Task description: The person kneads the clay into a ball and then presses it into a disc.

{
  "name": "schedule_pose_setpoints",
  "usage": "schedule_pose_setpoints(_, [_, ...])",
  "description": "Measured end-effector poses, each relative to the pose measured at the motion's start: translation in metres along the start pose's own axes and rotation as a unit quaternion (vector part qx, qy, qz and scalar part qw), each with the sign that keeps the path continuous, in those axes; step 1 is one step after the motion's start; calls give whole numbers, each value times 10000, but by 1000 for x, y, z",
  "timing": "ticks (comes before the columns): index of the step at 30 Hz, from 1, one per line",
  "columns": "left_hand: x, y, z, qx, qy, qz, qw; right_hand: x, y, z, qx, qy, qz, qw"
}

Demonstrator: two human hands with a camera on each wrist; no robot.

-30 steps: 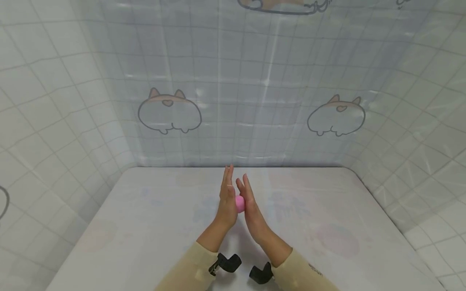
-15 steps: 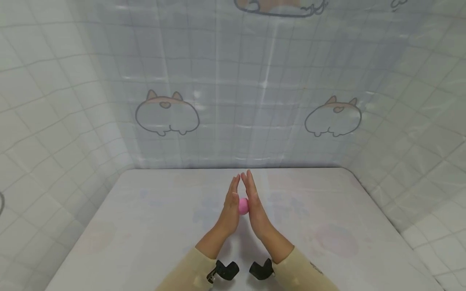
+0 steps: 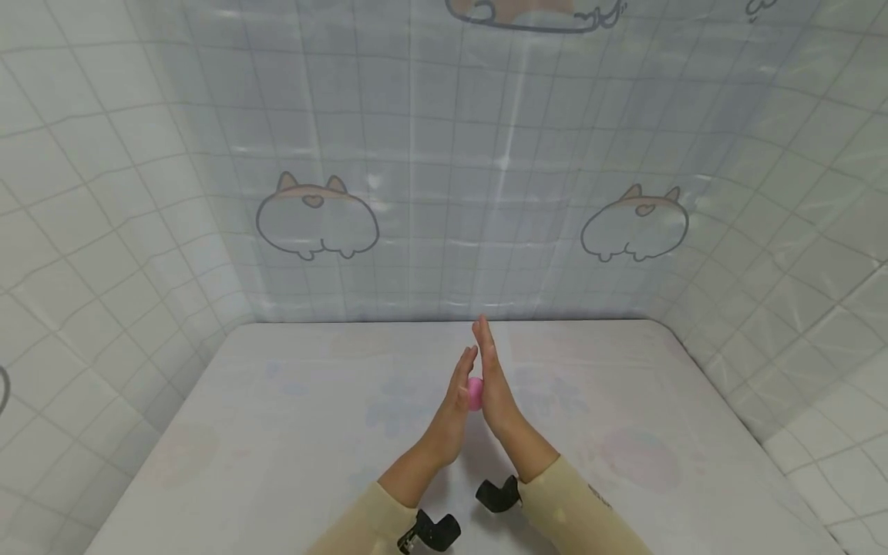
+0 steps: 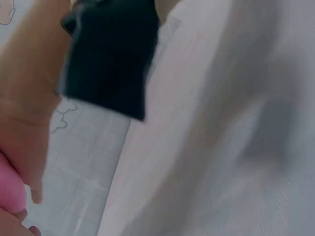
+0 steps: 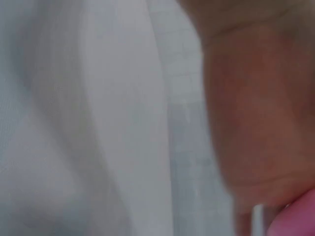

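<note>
A smooth pink ball (image 3: pixel 475 394) sits between the two palms, above the white tabletop in the head view. My left hand (image 3: pixel 447 428) presses it from the left, fingers extended and pointing forward. On the other side, the flat right hand (image 3: pixel 496 393) presses against it, its fingertips reaching farther forward than the left ones. Part of the ball (image 4: pixel 10 189) shows at the lower left edge of the left wrist view. The right wrist view catches the ball (image 5: pixel 300 219) in its lower right corner. The palms cover much of its sides.
Beneath the hands is a white tabletop (image 3: pixel 277 455) with faint coloured prints. Grid-patterned sheeting (image 3: pixel 444 193) with cartoon animal drawings hangs behind it and along both sides. Black wrist cameras, one on the left sleeve (image 3: pixel 438 532) and one on the right sleeve (image 3: pixel 496 495), jut inward.
The hands slide against each other: the left has drawn back toward the body while the right has gone forward. Both hands and the pink ball have shifted slightly right.
</note>
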State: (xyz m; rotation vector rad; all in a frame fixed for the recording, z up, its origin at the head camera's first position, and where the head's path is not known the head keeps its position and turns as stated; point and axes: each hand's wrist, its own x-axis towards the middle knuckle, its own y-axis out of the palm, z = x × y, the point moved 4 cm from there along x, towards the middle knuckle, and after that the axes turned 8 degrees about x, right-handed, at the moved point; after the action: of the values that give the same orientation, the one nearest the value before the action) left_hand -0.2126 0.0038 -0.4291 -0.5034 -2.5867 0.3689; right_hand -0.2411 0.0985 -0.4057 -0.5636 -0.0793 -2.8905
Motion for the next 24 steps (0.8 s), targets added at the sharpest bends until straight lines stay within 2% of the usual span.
schedule_pose_setpoints(5, [0,-3,-4,-135,304,-101,9994,3,-2,-8,-143,176,-42,9997])
schedule_pose_setpoints(12, [2,-12,-14,-212,567,-418,9973,4,0,-17,-485,120,158,9986])
schedule_pose_setpoints(20, [5,-22,-12,-379,485,-643,9960,-4,6,-21,-877,8,415,9953])
schedule_pose_setpoints(24, [7,-26,-9,-421,401,-789,9952,-9,12,-22,-845,-20,610,9946])
